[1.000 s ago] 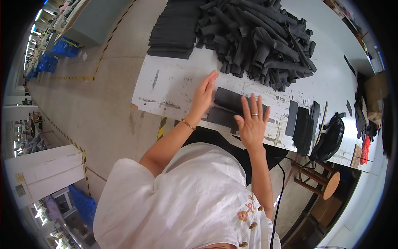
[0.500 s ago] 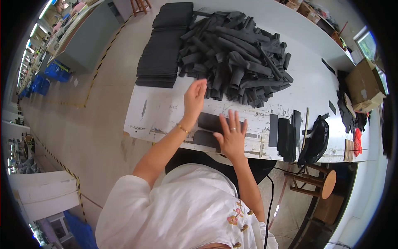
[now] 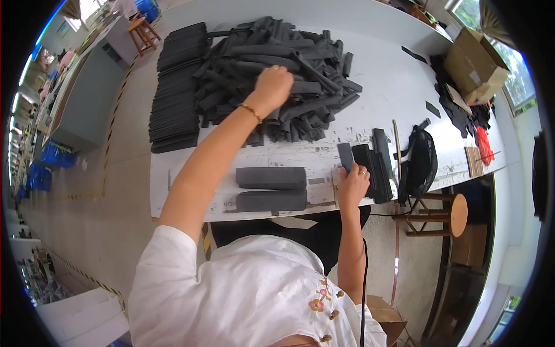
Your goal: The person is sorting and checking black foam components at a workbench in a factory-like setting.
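Observation:
My left hand reaches far across the white table into a big heap of dark grey foam pieces, its fingers closed on one of them. My right hand rests near the table's front edge and holds a small flat grey strip upright. Two flat grey foam blocks lie side by side at the front edge, between my arms.
Neat stacks of dark foam sheets line the table's left end. Black upright pieces and a black bag sit right of my right hand. A cardboard box stands far right, a wooden stool below the table.
Both hands lay on the foam blocks before. My left hand has since stretched out to the heap, and my right hand has moved right and taken up the small strip.

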`<move>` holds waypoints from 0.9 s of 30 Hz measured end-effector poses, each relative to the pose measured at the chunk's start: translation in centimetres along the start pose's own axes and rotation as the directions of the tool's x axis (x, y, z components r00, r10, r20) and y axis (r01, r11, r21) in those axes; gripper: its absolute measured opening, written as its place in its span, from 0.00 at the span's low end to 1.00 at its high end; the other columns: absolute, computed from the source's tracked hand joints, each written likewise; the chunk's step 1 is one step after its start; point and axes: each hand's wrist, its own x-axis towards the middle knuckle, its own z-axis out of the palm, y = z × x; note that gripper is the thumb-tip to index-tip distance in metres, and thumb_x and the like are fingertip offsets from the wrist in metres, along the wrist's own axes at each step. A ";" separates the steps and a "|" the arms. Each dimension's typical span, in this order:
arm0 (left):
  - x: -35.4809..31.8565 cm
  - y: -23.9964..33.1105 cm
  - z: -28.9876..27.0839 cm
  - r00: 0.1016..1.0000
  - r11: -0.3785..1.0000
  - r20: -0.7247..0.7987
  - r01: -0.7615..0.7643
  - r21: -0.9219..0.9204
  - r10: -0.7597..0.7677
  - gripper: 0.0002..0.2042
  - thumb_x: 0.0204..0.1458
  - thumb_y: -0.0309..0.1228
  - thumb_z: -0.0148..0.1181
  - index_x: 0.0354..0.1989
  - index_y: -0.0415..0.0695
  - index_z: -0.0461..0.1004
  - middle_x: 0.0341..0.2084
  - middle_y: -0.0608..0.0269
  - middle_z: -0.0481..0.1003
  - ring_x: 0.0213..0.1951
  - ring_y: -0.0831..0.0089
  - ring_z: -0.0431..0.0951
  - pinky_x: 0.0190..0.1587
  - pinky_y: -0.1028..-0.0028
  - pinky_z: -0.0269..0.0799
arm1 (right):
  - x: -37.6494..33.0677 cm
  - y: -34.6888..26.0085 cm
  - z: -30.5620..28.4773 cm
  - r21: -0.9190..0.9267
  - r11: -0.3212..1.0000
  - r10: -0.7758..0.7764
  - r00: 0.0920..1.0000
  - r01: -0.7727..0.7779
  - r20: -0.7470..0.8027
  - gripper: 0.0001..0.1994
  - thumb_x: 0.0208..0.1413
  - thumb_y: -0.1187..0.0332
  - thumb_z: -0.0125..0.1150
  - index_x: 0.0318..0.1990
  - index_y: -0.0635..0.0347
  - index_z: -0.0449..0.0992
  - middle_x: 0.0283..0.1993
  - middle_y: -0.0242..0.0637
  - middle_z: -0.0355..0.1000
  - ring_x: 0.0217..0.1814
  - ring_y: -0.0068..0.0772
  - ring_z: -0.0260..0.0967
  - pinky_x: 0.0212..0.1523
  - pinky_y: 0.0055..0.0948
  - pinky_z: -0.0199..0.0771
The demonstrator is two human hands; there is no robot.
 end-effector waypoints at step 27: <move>-19.3 -1.5 1.6 0.558 -0.866 0.726 0.024 -0.499 -0.402 0.08 0.57 0.19 0.54 0.44 0.33 0.70 0.42 0.53 0.76 0.47 0.62 0.77 0.55 0.63 0.75 | 0.6 1.5 -0.3 0.080 0.924 -0.381 0.911 0.373 0.155 0.04 0.50 0.74 0.60 0.32 0.62 0.72 0.37 0.43 0.72 0.43 0.45 0.69 0.41 0.41 0.69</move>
